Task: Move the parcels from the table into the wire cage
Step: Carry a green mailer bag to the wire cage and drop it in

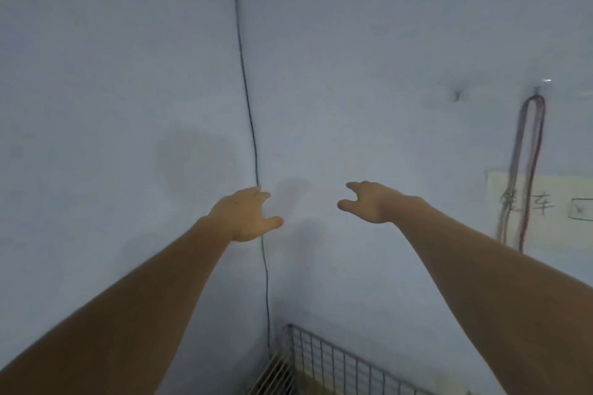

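Both my arms reach out in front of a pale wall corner. My left hand (245, 215) is held up at mid-height with its fingers spread and nothing in it. My right hand (369, 200) is level with it, a little to the right, also spread and holding nothing. The wire cage (324, 359) shows only as a grid corner at the bottom of the head view, well below both hands. No parcel and no table are in view.
A thin black cable (247, 99) runs down the wall corner behind my left hand. Coloured cords (529, 170) hang from a hook at the right, over a pale paper sign (545, 208) with handwriting.
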Motion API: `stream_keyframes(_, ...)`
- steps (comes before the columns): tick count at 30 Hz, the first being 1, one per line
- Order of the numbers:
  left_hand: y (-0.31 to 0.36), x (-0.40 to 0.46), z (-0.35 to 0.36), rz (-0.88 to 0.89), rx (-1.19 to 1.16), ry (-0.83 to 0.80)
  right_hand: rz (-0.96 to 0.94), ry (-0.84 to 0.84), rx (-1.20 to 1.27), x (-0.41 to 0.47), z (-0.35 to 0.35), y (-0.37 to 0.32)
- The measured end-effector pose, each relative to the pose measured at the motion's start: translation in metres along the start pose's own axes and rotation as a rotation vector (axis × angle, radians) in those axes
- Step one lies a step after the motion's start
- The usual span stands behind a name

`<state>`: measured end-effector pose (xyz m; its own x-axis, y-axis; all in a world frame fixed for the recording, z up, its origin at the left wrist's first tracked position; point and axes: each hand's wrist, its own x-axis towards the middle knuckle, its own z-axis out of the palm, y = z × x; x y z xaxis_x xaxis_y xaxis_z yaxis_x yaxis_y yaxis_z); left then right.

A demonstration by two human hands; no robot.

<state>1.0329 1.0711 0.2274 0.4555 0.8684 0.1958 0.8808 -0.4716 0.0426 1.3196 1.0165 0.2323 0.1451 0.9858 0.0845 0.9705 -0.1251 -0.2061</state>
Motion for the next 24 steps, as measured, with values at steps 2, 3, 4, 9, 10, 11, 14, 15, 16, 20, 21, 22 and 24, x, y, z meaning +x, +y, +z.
stream_keyframes(2,-0.038,-0.055,-0.028,-0.126,0.042,0.005,-0.119,-0.03,0.024,-0.005,0.003,-0.057)
stream_keyframes(3,-0.058,-0.085,-0.042,-0.198,0.058,0.017,-0.182,-0.044,0.028,-0.008,0.006,-0.089)
stream_keyframes(4,-0.079,-0.117,-0.056,-0.268,0.079,0.027,-0.245,-0.063,0.037,-0.013,0.01,-0.123)
stream_keyframes(9,-0.174,-0.31,-0.123,-0.657,0.189,0.058,-0.594,-0.136,0.046,-0.07,0.029,-0.315)
stream_keyframes(10,-0.188,-0.352,-0.134,-0.736,0.206,0.067,-0.67,-0.143,0.053,-0.089,0.033,-0.355)
stream_keyframes(11,-0.2,-0.395,-0.144,-0.813,0.222,0.073,-0.744,-0.149,0.06,-0.111,0.036,-0.394)
stream_keyframes(14,-0.223,-0.525,-0.169,-1.038,0.269,0.085,-0.957,-0.178,0.092,-0.185,0.049,-0.509)
stream_keyframes(15,-0.226,-0.567,-0.176,-1.111,0.282,0.077,-1.026,-0.197,0.106,-0.213,0.054,-0.545)
stream_keyframes(16,-0.228,-0.61,-0.182,-1.177,0.295,0.071,-1.098,-0.215,0.122,-0.243,0.06,-0.579)
stream_keyframes(20,-0.224,-0.771,-0.207,-1.436,0.349,0.049,-1.355,-0.288,0.169,-0.375,0.082,-0.698)
stream_keyframes(21,-0.219,-0.808,-0.213,-1.497,0.36,0.043,-1.415,-0.308,0.176,-0.409,0.088,-0.722)
stream_keyframes(22,-0.213,-0.844,-0.219,-1.556,0.373,0.04,-1.47,-0.325,0.181,-0.441,0.093,-0.745)
stream_keyframes(24,-0.202,-0.908,-0.23,-1.67,0.394,0.029,-1.576,-0.356,0.183,-0.501,0.101,-0.786)
